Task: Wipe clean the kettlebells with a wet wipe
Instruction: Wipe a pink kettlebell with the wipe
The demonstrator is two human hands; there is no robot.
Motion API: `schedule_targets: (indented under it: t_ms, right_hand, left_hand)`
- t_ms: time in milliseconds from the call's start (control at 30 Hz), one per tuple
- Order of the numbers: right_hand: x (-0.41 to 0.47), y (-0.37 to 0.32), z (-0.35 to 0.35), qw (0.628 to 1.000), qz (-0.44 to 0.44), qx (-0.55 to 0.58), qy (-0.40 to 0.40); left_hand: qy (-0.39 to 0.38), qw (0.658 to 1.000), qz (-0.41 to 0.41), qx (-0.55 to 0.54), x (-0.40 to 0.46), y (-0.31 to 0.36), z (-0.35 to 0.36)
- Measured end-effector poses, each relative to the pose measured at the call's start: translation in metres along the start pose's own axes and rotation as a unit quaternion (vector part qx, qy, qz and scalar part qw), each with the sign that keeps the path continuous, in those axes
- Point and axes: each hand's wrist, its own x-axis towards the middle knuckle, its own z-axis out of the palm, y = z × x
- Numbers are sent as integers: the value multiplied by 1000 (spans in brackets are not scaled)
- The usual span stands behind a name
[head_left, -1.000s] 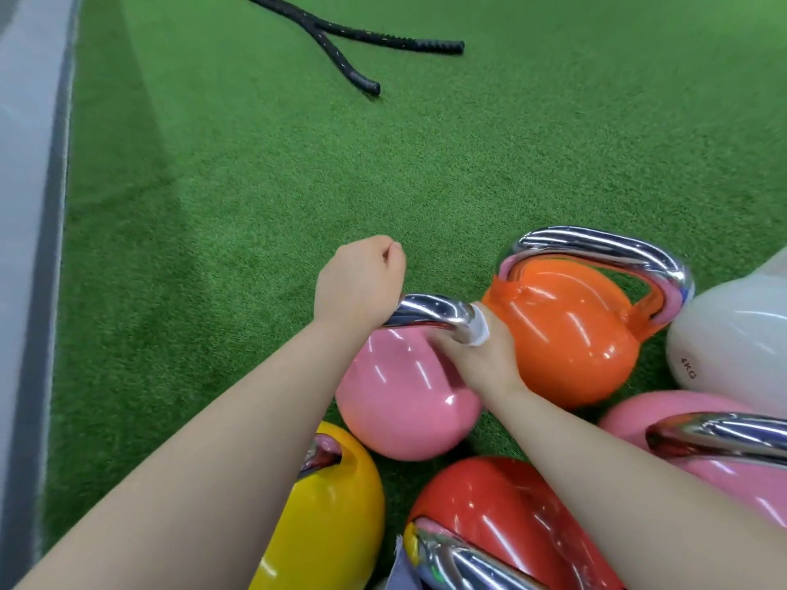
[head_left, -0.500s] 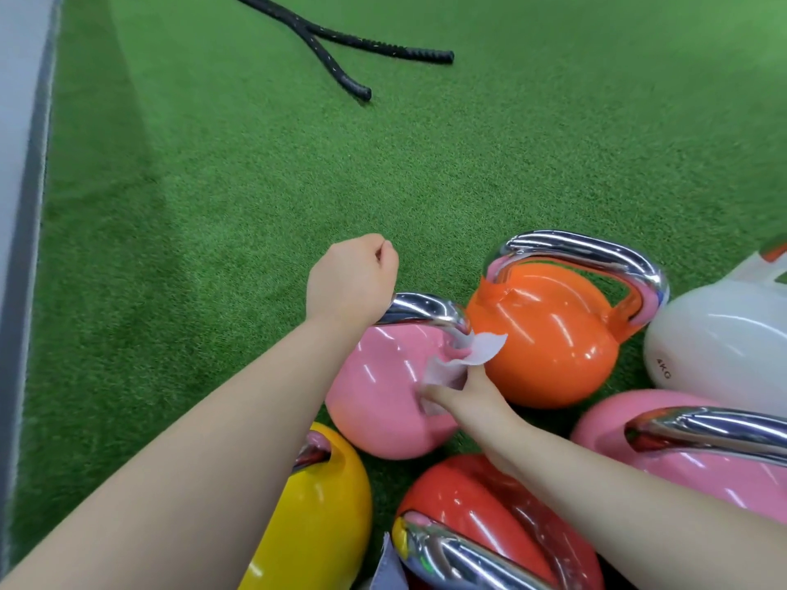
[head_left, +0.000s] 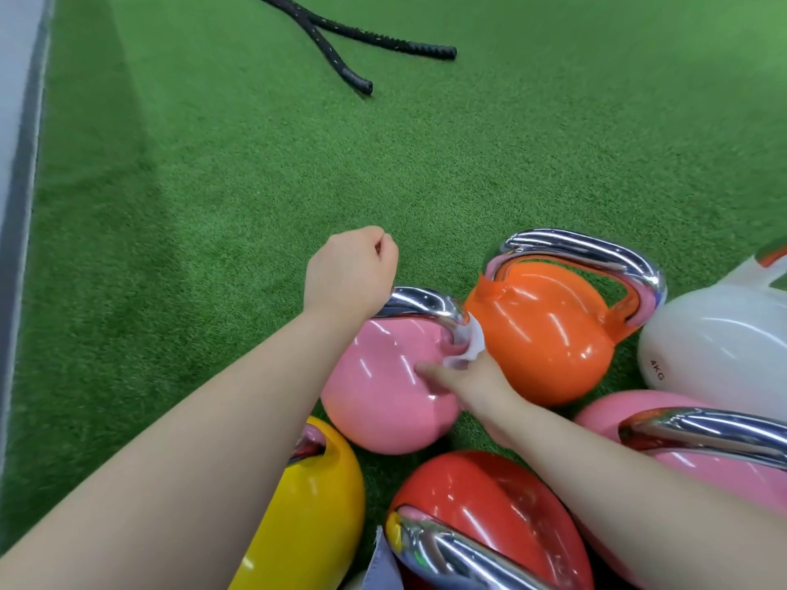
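Note:
A pink kettlebell [head_left: 374, 398] with a chrome handle [head_left: 426, 304] stands on the green turf. My left hand [head_left: 349, 270] is closed in a fist around the left part of that handle. My right hand [head_left: 464, 376] presses a white wet wipe [head_left: 470, 349] against the right leg of the handle, where it meets the pink body. Around it stand an orange kettlebell [head_left: 541, 334], a white one [head_left: 719, 355] marked 4KG, a second pink one [head_left: 698, 453], a red one [head_left: 481, 508] and a yellow one [head_left: 306, 504].
Green turf [head_left: 255, 185] stretches ahead and to the left. Two black battle rope ends [head_left: 362, 49] lie at the far top. A grey floor strip [head_left: 17, 121] runs along the left edge. A grey cloth corner [head_left: 383, 564] shows at the bottom.
My right hand slid the wipe from the top bend of the handle down off it, then back up against the handle's right leg. My left hand has kept its grip.

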Motion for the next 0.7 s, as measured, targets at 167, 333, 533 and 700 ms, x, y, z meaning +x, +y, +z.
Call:
schedule_targets:
  t_ms: [167, 333, 533, 700]
  right_hand:
    - [-13, 2, 11, 999, 16, -3, -44]
    - [-18, 8, -6, 994, 50, -5, -93]
    - [-4, 15, -15, 991, -11, -128, 43]
    - [4, 17, -5, 988, -28, -109, 102]
  left_hand:
    - [1, 1000, -4, 0, 0, 1, 0]
    - [-3, 1000, 0, 3, -1, 1, -1]
    - [-5, 1000, 2, 4, -1, 2, -2]
    - [1, 1000, 1, 5, -1, 3, -2]
